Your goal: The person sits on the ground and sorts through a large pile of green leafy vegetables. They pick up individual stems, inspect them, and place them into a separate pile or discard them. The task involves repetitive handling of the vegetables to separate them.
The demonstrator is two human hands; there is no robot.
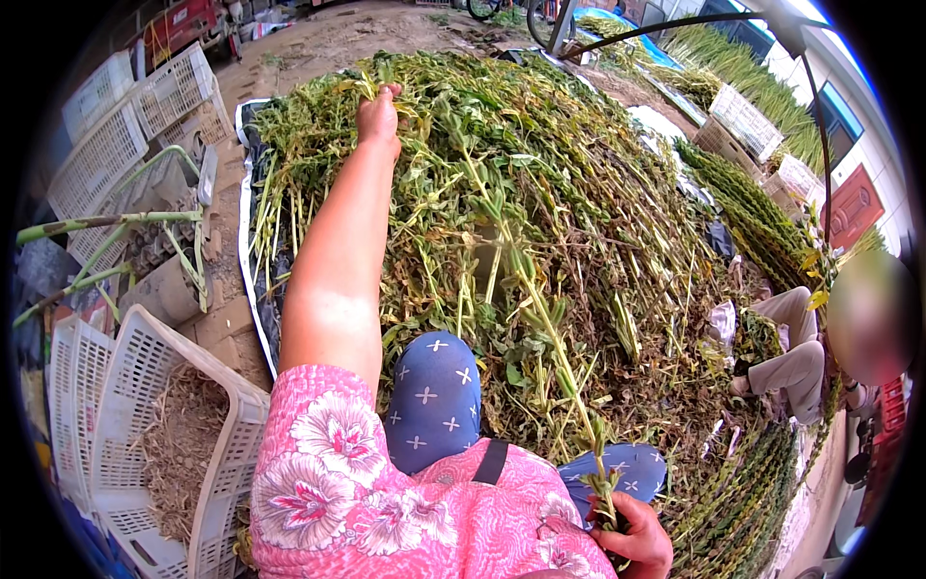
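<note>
My left hand (379, 119) reaches far forward at the top of a large heap of cut leafy stalks (579, 210), its fingers closed around some yellow-green leaves (370, 85). By my right knee, my right hand (633, 534) grips the lower end of one long green stalk with seed pods (539, 297), which looks like sesame. That stalk slants up and away to the left over the heap, and its far end blends into the leaves. Beside the right hand, stripped-looking stalks with pods (745, 499) lie in a row.
White plastic crates (242, 405) stand at the left, one holding dry debris (184, 449). A green metal frame (108, 224) is behind them. Another person (788, 354) sits at the right edge of the heap. Bundles of stalks (745, 203) and more crates (745, 123) lie at upper right.
</note>
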